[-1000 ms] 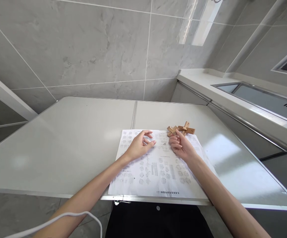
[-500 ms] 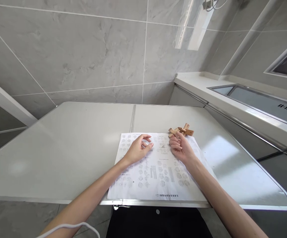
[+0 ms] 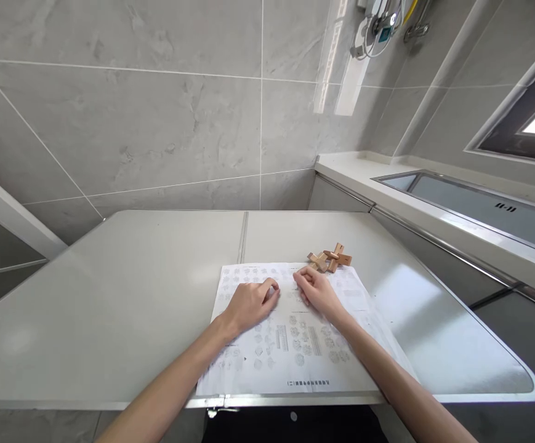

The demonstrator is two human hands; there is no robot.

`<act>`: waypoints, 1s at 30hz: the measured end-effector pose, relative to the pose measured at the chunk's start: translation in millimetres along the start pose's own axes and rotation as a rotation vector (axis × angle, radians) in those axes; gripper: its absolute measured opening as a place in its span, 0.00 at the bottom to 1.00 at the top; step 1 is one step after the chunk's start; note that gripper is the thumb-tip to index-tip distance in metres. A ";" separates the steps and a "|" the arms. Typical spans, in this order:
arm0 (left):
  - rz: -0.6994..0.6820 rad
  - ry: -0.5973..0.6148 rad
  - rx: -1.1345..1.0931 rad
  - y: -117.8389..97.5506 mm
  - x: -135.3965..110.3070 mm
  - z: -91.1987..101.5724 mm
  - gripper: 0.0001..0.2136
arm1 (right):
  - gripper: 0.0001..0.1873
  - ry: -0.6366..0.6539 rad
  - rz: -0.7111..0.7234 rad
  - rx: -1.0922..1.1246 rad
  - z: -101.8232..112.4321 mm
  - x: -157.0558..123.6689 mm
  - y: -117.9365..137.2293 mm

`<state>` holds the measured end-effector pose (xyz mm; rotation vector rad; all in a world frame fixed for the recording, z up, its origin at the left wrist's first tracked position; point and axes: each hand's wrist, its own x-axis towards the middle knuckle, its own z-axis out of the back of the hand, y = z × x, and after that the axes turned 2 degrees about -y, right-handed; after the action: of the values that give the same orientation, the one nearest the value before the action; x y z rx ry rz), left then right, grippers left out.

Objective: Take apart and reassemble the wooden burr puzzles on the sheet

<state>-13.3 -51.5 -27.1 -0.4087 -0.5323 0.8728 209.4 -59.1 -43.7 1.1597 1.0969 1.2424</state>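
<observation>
My left hand (image 3: pixel 252 304) rests palm down on a printed sheet (image 3: pixel 308 381), fingers loosely bent, with a gap between thumb and forefinger. No object shows in it. My right hand (image 3: pixel 320 295) lies over the sheet's upper right part, its fingers curled in, and I see nothing held there. Just beyond that hand, at the paper's far edge, sit two interlocking wooden puzzles (image 3: pixel 337 256), cross-shaped and close together, the left one paler. Small drawings of puzzle shapes and lines of text cover the sheet, which appears upside down.
The pale table (image 3: pixel 133 295) has a seam (image 3: pixel 243 237) running away from me and a metal rim in front. On the right stands a white counter (image 3: pixel 341 165) with an inset sink (image 3: pixel 470 200). A grey tiled wall (image 3: pixel 156 123) closes off the back.
My right hand has turned over and moved left, away from the wooden puzzles. My left thumb and forefinger have come closer together. The camera view has tilted up.
</observation>
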 end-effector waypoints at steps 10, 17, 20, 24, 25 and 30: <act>-0.125 0.076 0.183 2.1 -2.5 -6.0 0.05 | 0.10 0.144 0.312 -0.483 -8.0 -6.8 -2.3; -0.153 0.091 0.231 1.2 -0.3 -5.6 0.06 | 0.09 0.115 0.370 -0.620 -4.5 -1.2 -6.8; -0.159 0.094 0.236 1.0 1.0 -5.3 0.07 | 0.09 0.100 0.375 -0.648 -3.2 0.5 -7.3; -0.154 0.092 0.237 -0.6 1.3 -3.6 0.07 | 0.09 0.096 0.384 -0.667 -3.0 0.8 -6.2; -0.152 0.091 0.237 -1.2 1.3 -3.2 0.07 | 0.08 0.097 0.387 -0.671 -3.1 0.8 -5.8; -0.147 0.090 0.231 -3.6 1.7 -2.4 0.07 | 0.09 0.102 0.394 -0.692 -3.5 0.2 -4.3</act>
<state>-8.7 -52.6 -26.7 -0.1944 -0.3690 0.7603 206.4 -58.7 -48.3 0.7901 0.4323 1.8144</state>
